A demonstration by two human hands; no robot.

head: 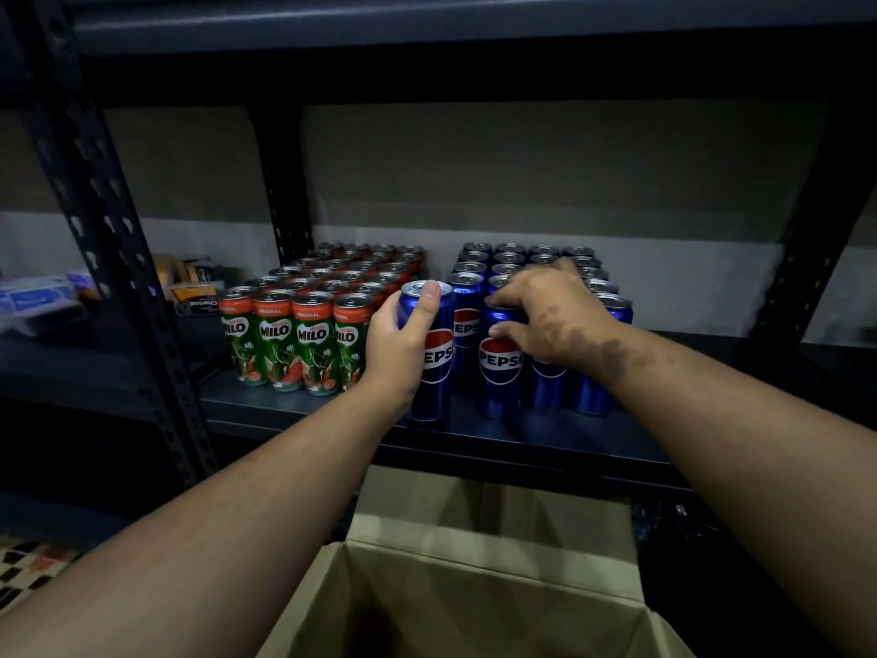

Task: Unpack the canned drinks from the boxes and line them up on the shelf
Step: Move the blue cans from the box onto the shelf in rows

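- My left hand [398, 344] grasps a blue can [429, 358] at the shelf's [303, 410] front edge (upright).
- My right hand [550, 315] clasps the neighbouring can [500, 368].

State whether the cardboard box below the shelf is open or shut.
Open: the cardboard box has raised flaps and its inside shows; contents cannot be seen.
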